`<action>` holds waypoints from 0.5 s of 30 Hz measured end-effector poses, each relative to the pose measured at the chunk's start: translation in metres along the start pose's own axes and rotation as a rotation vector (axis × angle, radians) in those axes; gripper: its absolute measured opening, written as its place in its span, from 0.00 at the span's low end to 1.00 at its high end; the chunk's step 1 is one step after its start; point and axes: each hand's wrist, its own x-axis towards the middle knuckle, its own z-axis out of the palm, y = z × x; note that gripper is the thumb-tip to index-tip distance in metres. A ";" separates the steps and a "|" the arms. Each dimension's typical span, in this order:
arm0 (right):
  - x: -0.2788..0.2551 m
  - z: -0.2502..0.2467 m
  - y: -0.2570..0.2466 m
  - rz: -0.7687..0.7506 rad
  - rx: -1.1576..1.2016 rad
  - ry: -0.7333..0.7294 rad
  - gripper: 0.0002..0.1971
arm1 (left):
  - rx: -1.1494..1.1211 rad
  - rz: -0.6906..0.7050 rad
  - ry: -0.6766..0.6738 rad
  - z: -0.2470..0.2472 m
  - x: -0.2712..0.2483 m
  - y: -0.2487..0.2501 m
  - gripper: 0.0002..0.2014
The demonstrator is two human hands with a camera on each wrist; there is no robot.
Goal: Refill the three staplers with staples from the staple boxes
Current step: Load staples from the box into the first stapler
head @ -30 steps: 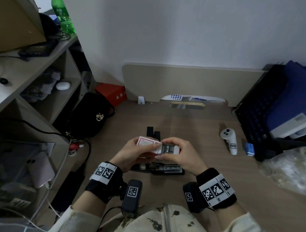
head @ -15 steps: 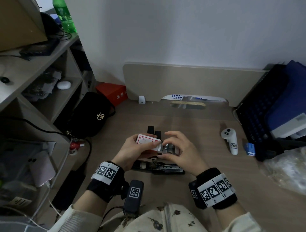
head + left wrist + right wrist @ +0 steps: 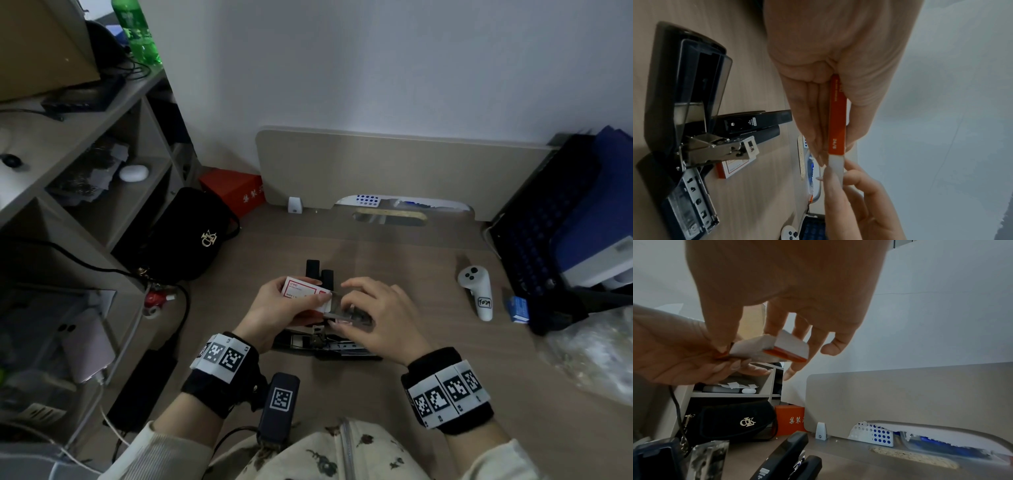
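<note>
My left hand (image 3: 274, 308) grips a red and white staple box (image 3: 299, 290) above the desk. Its white inner tray (image 3: 835, 168) sticks out toward my right hand (image 3: 376, 315), which pinches the tray's end with thumb and fingers. Directly below both hands lies a black stapler (image 3: 690, 129) swung wide open, its metal staple channel exposed. Two shut black staplers (image 3: 318, 270) lie side by side just behind it. A second staple box (image 3: 733, 167) rests on the desk beside the open stapler.
A white controller (image 3: 476, 291) and a small blue box (image 3: 519, 308) lie to the right, with a dark keyboard (image 3: 548, 240) and a plastic bag (image 3: 589, 349) beyond. A black bag (image 3: 191, 236), a red box (image 3: 236, 188) and shelves (image 3: 85, 137) stand left. A divider panel (image 3: 376, 164) closes the back.
My right hand has lifted and spread its fingers over the tray, which now sticks out of the box a little further. My left hand has kept hold of the box.
</note>
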 end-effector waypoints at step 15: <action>0.000 -0.005 0.011 0.025 0.132 -0.160 0.19 | 0.035 -0.079 -0.072 -0.003 0.000 0.000 0.19</action>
